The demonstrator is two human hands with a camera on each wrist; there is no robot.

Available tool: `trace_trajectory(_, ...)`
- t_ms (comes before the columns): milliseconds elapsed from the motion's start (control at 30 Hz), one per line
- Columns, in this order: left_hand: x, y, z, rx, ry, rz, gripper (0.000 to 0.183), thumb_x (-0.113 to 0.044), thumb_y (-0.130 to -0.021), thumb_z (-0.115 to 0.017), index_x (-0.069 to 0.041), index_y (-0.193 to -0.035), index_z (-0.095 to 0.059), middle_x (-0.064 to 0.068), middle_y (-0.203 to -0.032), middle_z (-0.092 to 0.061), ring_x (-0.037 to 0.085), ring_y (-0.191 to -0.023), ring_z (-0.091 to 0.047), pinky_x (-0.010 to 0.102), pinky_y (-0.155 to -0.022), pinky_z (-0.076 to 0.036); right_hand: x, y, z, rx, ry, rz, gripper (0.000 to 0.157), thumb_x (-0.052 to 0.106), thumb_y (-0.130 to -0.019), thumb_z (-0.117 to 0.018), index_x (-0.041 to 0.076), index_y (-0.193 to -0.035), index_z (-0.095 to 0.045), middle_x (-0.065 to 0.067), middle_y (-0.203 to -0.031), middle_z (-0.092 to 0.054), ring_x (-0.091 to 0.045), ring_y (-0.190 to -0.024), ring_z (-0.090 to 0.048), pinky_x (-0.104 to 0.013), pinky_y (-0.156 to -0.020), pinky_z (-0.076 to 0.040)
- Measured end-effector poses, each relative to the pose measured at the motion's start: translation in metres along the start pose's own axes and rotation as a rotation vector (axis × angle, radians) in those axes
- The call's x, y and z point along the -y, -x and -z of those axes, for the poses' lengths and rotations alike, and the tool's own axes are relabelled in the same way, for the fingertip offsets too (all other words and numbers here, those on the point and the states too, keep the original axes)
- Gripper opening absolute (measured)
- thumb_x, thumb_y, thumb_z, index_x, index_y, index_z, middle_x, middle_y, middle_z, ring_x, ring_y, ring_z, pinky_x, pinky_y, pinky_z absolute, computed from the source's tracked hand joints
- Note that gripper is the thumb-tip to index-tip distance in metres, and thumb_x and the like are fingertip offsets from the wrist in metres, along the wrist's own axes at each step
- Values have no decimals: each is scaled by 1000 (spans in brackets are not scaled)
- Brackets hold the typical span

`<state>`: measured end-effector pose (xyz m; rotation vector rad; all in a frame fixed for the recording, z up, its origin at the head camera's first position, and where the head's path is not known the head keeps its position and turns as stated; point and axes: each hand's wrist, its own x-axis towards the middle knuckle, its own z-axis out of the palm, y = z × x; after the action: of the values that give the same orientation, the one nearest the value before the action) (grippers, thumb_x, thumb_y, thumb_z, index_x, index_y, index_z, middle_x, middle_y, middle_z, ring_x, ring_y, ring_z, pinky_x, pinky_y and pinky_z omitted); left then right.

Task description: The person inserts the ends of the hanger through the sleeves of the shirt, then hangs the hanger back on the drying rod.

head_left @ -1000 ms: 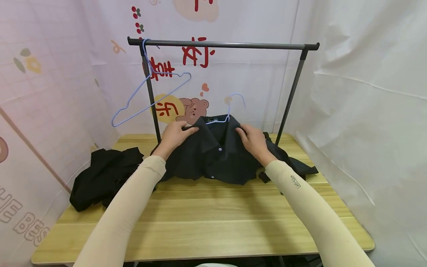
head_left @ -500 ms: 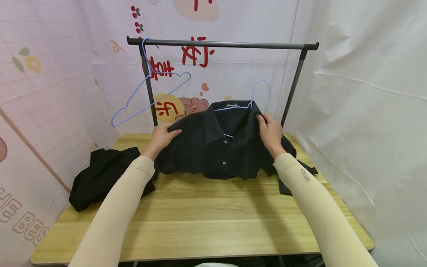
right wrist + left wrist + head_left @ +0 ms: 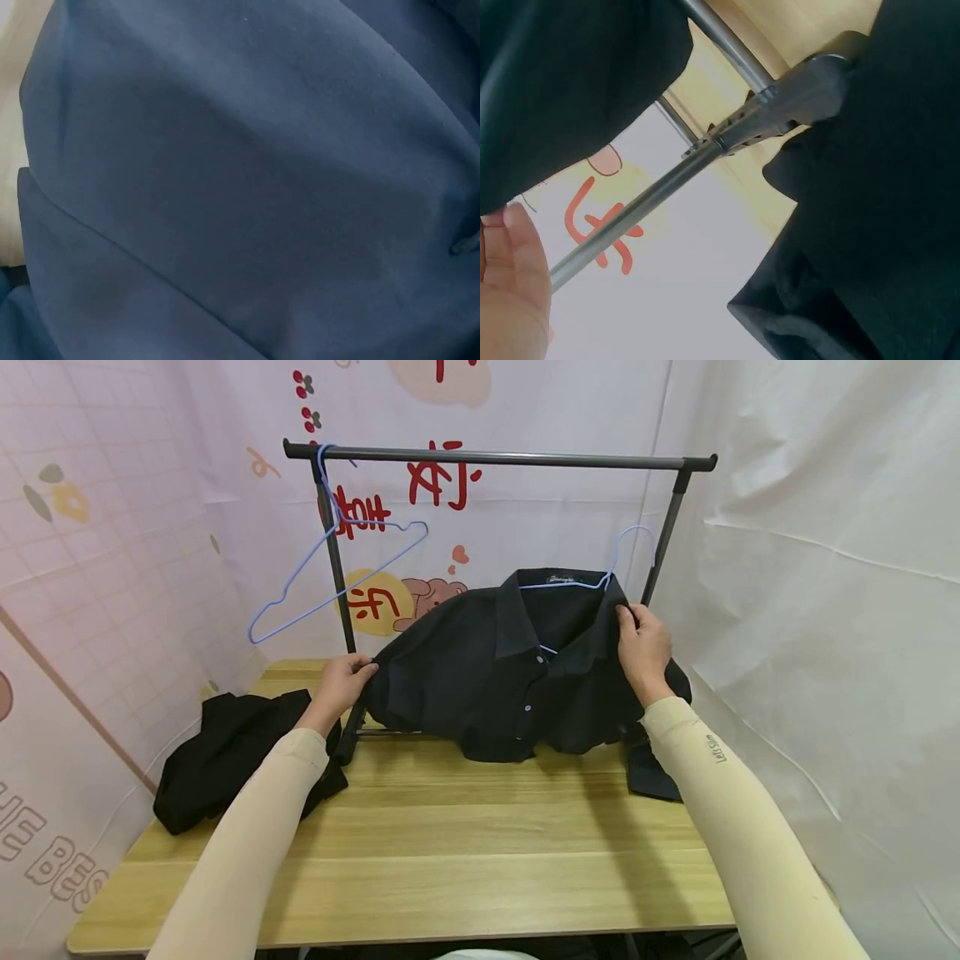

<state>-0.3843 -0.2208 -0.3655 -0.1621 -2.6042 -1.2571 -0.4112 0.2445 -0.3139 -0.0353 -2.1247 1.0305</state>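
Note:
A black button-up shirt [image 3: 465, 668] is spread between my two hands above the table, its collar to the right. My left hand [image 3: 341, 685] pinches the cloth at the shirt's left end, beside the rack's left post. My right hand [image 3: 643, 647] grips the shirt near the collar on the right. Inside the shirt sits a blue wire hanger [image 3: 618, 547]; its hook rises out of the collar, and most of its frame is hidden by the cloth. Dark shirt fabric [image 3: 225, 187] fills the right wrist view. In the left wrist view, my left fingers [image 3: 521, 247] meet the cloth's edge.
A grey metal rack [image 3: 510, 458] stands at the back of the wooden table [image 3: 480, 860]. Another blue hanger [image 3: 281, 602] hangs from its left end. Black folded clothing [image 3: 232, 752] lies at the table's left. White printed curtains [image 3: 810, 568] surround the table.
The shirt has risen and shifted right, with the hanger's hook nearing the rack's right post. My hands have spread apart, the left sliding outward along the shoulder and sleeve, the right moving up and right.

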Motion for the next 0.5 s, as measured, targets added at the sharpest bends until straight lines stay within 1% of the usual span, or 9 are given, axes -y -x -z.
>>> trace_trajectory(67, 0, -1, 2, -49, 65, -1, 30, -25, -106, -50, 2, -111, -61, 16, -94, -58, 26, -80, -48, 35, -69, -40, 0, -1, 2, -3, 2, -6, 41, 40, -104, -50, 6, -111, -70, -17, -106, -69, -34, -95, -61, -46, -79, -41)
trace_trajectory(133, -2, -2, 4, -96, 138, 0, 35, -32, -105, -50, 1, -113, -60, 14, -92, -54, 24, -80, -45, 34, -68, -38, 0, -3, 5, -7, 5, -13, 41, 40, -104, -50, 5, -111, -70, -17, -105, -69, -35, -94, -61, -46, -79, -41)
trace_trajectory(200, -3, -4, 7, -117, 191, 3, 43, -41, -102, -54, 0, -113, -62, 13, -91, -55, 23, -84, -46, 34, -72, -39, -1, -5, 8, -19, 11, -23, 41, 41, -104, -50, 6, -111, -70, -17, -107, -69, -36, -96, -61, -48, -81, -41)
trace_trajectory(233, -3, -4, 8, -110, 202, 13, 46, -45, -99, -57, -2, -113, -64, 12, -91, -57, 23, -87, -48, 35, -75, -40, -1, -7, 10, -28, 13, -24, 42, 41, -103, -50, 5, -111, -70, -18, -107, -69, -37, -97, -61, -48, -82, -41)
trace_trajectory(300, -4, -4, 10, -65, 189, 40, 49, -51, -93, -63, -5, -111, -68, 9, -93, -61, 23, -92, -51, 36, -81, -41, -1, -10, 14, -43, 21, -33, 42, 42, -103, -50, 6, -111, -71, -17, -109, -69, -37, -99, -62, -49, -83, -42)
trace_trajectory(367, -3, -2, 12, 16, 123, 57, 49, -52, -91, -66, -7, -109, -70, 8, -95, -64, 25, -95, -54, 38, -84, -42, -1, -14, 19, -60, 25, -39, 43, 42, -104, -49, 7, -112, -71, -16, -110, -69, -36, -99, -62, -48, -82, -41)
trace_trajectory(433, -2, -1, 12, 79, 38, 50, 43, -49, -93, -66, -8, -103, -70, 8, -91, -64, 27, -89, -54, 38, -79, -42, -1, -18, 24, -77, 28, -41, 42, 42, -103, -49, 7, -111, -71, -15, -108, -69, -34, -97, -61, -44, -80, -40)
trace_trajectory(500, 0, 0, 12, 100, -19, 26, 36, -42, -97, -63, -6, -98, -69, 11, -84, -59, 28, -80, -51, 38, -72, -41, 0, -22, 30, -92, 33, -44, 42, 42, -103, -50, 7, -110, -72, -15, -107, -69, -33, -96, -61, -41, -77, -39)
